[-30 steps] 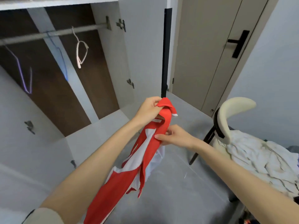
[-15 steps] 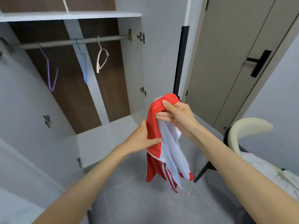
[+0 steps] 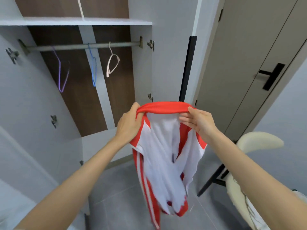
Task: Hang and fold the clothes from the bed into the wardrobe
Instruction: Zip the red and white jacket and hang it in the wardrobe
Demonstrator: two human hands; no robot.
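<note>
Facing the open wardrobe (image 3: 142, 72), the left hand (image 3: 128, 126) and right hand (image 3: 199, 123) each grip the red-and-white jacket's (image 3: 166, 155) collar, stretched between them. Its slack body could slip free while reaching for the pink hanger (image 3: 113, 63).

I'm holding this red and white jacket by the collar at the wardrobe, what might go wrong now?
Both the left hand and right hand grip the jacket at its collar, so freeing one to fetch the pale hanger may let it slip. Its striped sleeve hangs low and could drag on the floor.
</note>
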